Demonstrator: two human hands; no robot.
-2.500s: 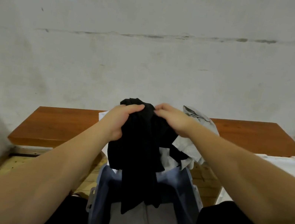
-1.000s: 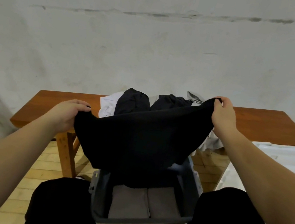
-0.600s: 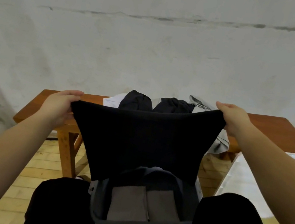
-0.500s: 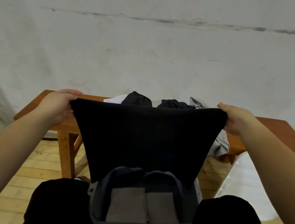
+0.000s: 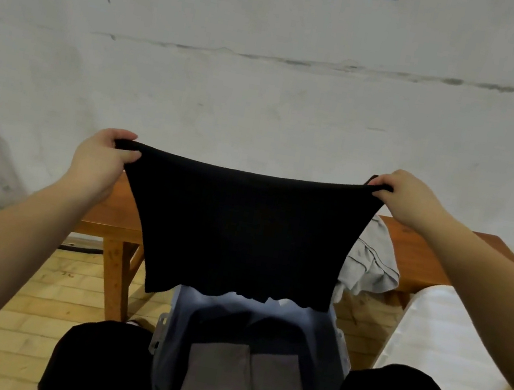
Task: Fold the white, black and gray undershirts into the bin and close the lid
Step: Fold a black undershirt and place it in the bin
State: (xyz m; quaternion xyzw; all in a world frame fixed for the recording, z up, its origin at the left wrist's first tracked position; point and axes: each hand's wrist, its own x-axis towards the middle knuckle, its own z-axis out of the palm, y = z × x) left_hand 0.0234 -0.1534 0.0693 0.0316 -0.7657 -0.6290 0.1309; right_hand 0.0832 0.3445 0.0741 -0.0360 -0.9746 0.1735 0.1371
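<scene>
The black undershirt hangs stretched flat in the air over the bin. My left hand pinches its upper left corner and my right hand pinches its upper right corner. Below it the grey-blue bin stands open on the floor between my knees, with two folded grey pieces lying side by side on its bottom. A grey undershirt lies crumpled on the wooden bench at the right. The black cloth hides the white undershirt.
The bench runs along a white wall behind the bin. A white lid-like sheet lies on the wooden floor at the right. My knees in black trousers flank the bin.
Both hands moved apart from a bunched grip and spread the black undershirt wide. In the last half second they lifted it higher, so its hem now clears the bin.
</scene>
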